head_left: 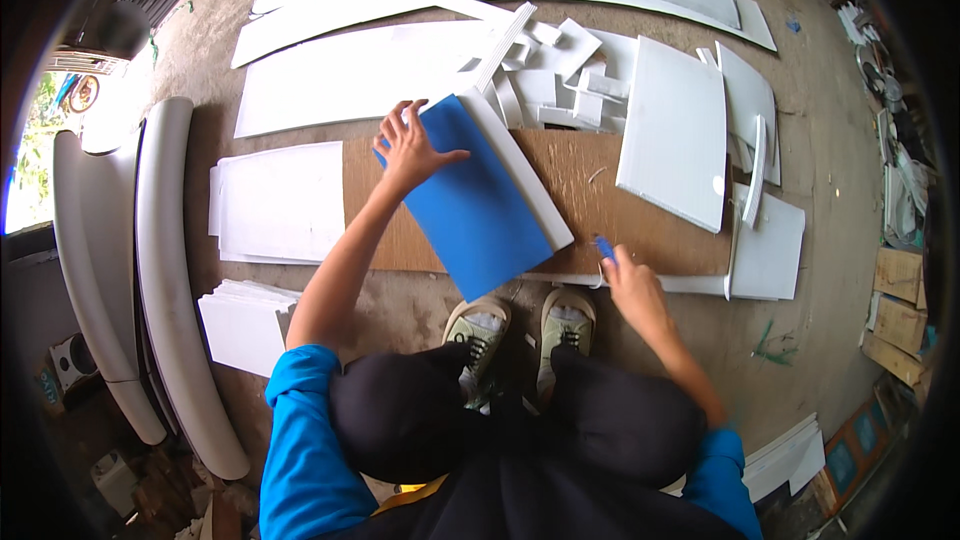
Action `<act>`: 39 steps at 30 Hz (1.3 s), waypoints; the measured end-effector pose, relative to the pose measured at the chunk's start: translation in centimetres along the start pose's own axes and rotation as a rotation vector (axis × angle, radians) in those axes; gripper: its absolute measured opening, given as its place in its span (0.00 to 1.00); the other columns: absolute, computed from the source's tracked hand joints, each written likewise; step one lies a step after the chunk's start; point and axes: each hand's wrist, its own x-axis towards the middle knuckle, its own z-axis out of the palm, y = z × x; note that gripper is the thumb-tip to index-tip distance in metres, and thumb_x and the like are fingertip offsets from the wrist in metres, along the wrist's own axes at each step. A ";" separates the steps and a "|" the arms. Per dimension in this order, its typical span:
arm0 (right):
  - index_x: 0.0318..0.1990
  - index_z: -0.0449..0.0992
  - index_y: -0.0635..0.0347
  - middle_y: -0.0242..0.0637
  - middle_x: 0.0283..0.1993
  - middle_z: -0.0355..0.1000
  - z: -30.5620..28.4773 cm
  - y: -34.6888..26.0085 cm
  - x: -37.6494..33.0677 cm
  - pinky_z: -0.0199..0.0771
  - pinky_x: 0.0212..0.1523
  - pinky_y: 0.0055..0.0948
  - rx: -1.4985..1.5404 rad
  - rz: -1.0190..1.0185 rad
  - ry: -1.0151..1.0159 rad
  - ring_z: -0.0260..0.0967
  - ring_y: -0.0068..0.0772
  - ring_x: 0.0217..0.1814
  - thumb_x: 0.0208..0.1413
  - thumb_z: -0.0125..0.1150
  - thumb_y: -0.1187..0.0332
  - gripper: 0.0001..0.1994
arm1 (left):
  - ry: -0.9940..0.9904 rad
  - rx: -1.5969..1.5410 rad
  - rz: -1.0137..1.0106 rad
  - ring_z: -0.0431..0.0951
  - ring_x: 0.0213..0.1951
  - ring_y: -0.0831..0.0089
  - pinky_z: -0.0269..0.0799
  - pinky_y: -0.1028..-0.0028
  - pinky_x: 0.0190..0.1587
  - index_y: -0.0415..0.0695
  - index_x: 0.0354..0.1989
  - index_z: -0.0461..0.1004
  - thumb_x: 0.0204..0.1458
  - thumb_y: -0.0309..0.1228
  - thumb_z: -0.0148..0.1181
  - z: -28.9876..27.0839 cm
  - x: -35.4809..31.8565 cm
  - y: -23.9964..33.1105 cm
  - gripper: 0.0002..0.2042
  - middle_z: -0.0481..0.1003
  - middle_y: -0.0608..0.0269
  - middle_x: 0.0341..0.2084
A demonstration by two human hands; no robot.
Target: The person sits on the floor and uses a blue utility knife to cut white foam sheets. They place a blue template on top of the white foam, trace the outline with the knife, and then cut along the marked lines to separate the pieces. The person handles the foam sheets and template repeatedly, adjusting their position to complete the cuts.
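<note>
My left hand (408, 150) lies with spread fingers on the upper left part of a blue rectangular sheet (475, 205), its thumb stretched across the surface. The sheet sits at a slant, next to a white strip-like panel (520, 175) running along its right edge. Both rest on a brown wooden board (585, 175), and the blue sheet's near corner hangs past the board's front edge. Right of that corner, my right hand (632, 282) is closed around a small blue utility knife (604, 247) above the board's near edge. Its blade is too small to make out.
Long white panels (370, 70) lie across the far floor, with a heap of white offcuts (560, 75). A white panel (675, 130) covers the board's right part; stacked white sheets (280, 202) adjoin its left end. White rolls (175, 270) stand left; wooden blocks (898, 275) lie right.
</note>
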 end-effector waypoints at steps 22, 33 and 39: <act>0.36 0.63 0.54 0.27 0.30 0.56 -11.6 -13.3 11.2 0.63 0.42 0.23 0.978 -0.453 -0.091 0.59 0.23 0.38 0.34 0.70 0.50 0.27 | -0.258 -0.354 0.520 0.77 0.29 0.66 0.74 0.71 0.35 0.43 0.38 0.72 0.20 0.35 0.74 -18.6 -2.7 6.1 0.29 0.76 0.57 0.25; 0.33 0.60 0.50 0.21 0.24 0.55 -17.5 -15.7 2.1 0.55 0.20 0.12 1.060 -0.542 -0.378 0.54 0.11 0.21 0.34 0.71 0.53 0.25 | 0.024 -0.180 0.830 0.75 0.30 0.60 0.70 0.67 0.32 0.40 0.34 0.68 0.24 0.37 0.72 -27.3 -13.5 8.1 0.27 0.73 0.57 0.25; 0.33 0.61 0.51 0.21 0.24 0.56 -15.9 -14.9 3.7 0.52 0.17 0.12 1.048 -0.644 -0.378 0.53 0.10 0.19 0.38 0.67 0.50 0.24 | 0.173 -0.126 0.892 0.73 0.34 0.59 0.69 0.66 0.35 0.41 0.36 0.67 0.24 0.40 0.72 -28.2 -16.3 8.9 0.28 0.72 0.56 0.29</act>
